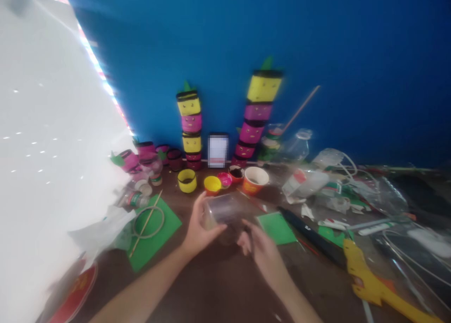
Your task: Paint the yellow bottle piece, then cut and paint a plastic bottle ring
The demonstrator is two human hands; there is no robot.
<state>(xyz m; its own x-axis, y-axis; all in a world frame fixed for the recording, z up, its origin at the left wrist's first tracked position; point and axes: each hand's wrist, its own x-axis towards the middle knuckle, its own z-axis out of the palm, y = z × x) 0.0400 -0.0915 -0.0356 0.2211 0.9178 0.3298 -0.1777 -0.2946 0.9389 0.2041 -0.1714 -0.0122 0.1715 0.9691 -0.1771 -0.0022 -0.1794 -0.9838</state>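
Observation:
My left hand (199, 229) is wrapped round a clear plastic cylinder (223, 209), which looks like a cut piece of bottle, lying sideways above the brown table. Its right end is blurred. To the right of the cylinder, my right hand (259, 248) is closed with fingers curled. Something small and dark seems to be between its thumb and fingers, too blurred to name. Just behind the cylinder stand a yellow cup (212, 185), a small pink cup (224, 180) and a red and white paper cup (255, 180). A green paper sheet (276, 228) lies beside my right hand.
Two stacks of yellow and pink containers with faces, a left stack (191, 126) and a taller right stack (257, 111), stand against the blue wall. A yellow glue gun (369, 285), a black rod-shaped tool (310, 236) and plastic scraps lie right. Green paper (155, 238) lies left.

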